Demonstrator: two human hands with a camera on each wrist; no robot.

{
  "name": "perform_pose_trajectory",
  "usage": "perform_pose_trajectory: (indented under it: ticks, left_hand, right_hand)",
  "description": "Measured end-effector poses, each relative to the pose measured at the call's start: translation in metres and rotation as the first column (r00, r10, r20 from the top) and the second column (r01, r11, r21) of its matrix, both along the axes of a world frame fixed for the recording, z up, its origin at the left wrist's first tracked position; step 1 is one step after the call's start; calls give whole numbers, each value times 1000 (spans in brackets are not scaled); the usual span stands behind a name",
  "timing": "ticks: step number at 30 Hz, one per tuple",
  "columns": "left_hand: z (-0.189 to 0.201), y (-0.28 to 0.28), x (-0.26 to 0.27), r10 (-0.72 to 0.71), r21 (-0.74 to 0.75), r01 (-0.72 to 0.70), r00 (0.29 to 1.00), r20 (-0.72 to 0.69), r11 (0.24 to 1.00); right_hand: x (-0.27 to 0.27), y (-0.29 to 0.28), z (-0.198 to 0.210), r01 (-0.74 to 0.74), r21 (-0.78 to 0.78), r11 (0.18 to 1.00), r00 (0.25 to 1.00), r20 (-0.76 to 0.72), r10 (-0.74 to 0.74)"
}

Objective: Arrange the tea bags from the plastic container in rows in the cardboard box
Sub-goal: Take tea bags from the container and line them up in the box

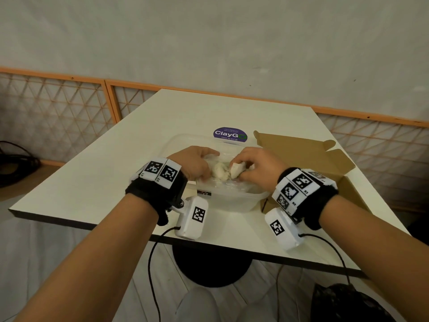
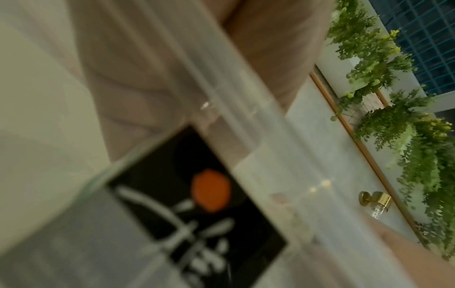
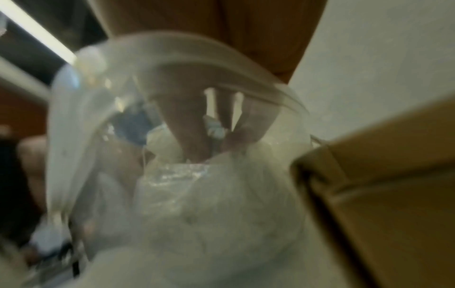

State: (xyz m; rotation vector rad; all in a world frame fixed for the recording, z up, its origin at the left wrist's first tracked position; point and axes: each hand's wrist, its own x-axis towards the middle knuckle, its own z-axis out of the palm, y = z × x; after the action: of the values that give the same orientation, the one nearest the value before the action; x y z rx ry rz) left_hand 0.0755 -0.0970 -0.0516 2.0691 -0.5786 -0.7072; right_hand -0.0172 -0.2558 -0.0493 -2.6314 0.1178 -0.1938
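A clear plastic container stands on the white table, and both hands reach into it. My right hand pinches one white tea bag between thumb and fingers, lifted a little over the container. My left hand curves thumb and fingers round a white bundle of tea bags inside. The open cardboard box lies right of the container, touching it. The right wrist view is blurred: my fingers dip past the container rim into crinkled clear wrap, with the box wall at right.
A purple ClayGo sticker sits on the table behind the container. A black label marks the container's near wall. The table's front edge runs close under my wrists. An orange lattice screen lines the wall behind.
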Motion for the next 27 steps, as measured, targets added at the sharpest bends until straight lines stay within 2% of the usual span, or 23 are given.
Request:
perform_pose_trajectory:
  ticks: [1, 3, 4, 6, 9, 14, 16, 18, 20, 22, 23, 25, 27]
  left_hand:
    - [-1, 0, 2, 5, -4, -6, 1000, -6, 1000]
    - [0, 0, 3, -3, 10, 3, 1000, -9, 1000]
    - [2, -1, 2, -20, 32, 20, 1000, 4, 999]
    - [6, -1, -1, -52, 106, 46, 997, 52, 993]
    - [9, -2, -1, -93, 226, 63, 988, 125, 972]
    - [16, 0, 3, -167, 394, 63, 957, 236, 917]
    - [17, 0, 5, -178, 417, 67, 956, 233, 906]
    - [19, 0, 7, -179, 415, 65, 953, 243, 907]
    - [19, -2, 8, -120, 308, 14, 937, 328, 951]
    - [21, -6, 5, 40, 36, -63, 888, 459, 997]
    - [22, -9, 2, 118, -126, -62, 859, 498, 990]
    - [27, -16, -6, 160, -327, -9, 886, 436, 945]
    - [25, -21, -8, 78, -327, 42, 935, 346, 944]
  right_hand:
    - [-2, -2, -1, 33, 153, 988, 999, 36, -39]
    - [-5, -5, -1, 47, 486, 873, 991, 86, -102]
    - [-5, -6, -1, 40, 609, 792, 986, 105, -131]
    - [-3, -7, 0, 42, 748, 662, 971, 125, -202]
    - [2, -8, 3, 51, 830, 555, 946, 139, -294]
    - [7, -16, 19, 36, 841, 540, 908, 199, -369]
    - [9, -21, 28, 32, 863, 504, 897, 198, -395]
    - [12, -24, 33, 60, 855, 515, 912, 163, -376]
    - [17, -23, 33, 113, 819, 563, 936, 102, -337]
    - [23, -20, 30, 154, 792, 591, 942, 63, -330]
    - [26, -17, 28, 162, 786, 597, 943, 55, -329]
    - [32, -10, 29, 146, 780, 609, 953, 55, -299]
    - [34, -2, 31, 124, 796, 593, 967, 39, -253]
